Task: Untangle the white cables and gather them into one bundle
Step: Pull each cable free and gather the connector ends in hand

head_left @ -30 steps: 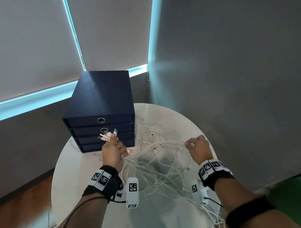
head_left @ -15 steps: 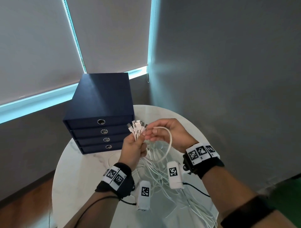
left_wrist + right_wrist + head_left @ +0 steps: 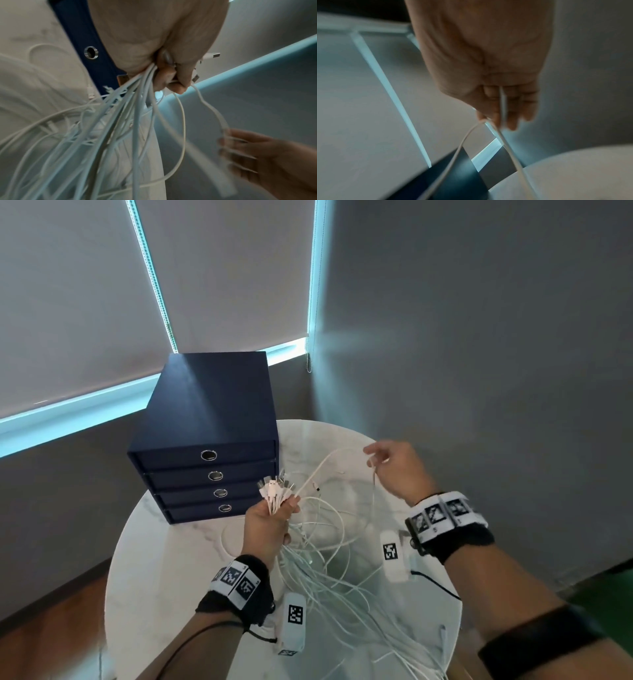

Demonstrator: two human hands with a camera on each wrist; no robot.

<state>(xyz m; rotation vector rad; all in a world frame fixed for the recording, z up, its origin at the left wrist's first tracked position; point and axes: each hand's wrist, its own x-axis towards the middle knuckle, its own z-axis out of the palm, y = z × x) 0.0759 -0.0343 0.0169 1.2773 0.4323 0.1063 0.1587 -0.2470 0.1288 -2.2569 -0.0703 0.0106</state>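
Left hand (image 3: pixel 270 522) clenched around white cables (image 3: pixel 322 570), plugs fanned near navy drawer box (image 3: pixel 209 440); strands trailing over round marble table (image 3: pixel 164 570). Right hand (image 3: pixel 397 470), far right, pinching one cable loop (image 3: pixel 337 462).

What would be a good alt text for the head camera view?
The left hand grips a bunch of white cables by their plugs above a round white marble table, while the right hand pulls one white cable sideways. A dark blue drawer box stands behind.
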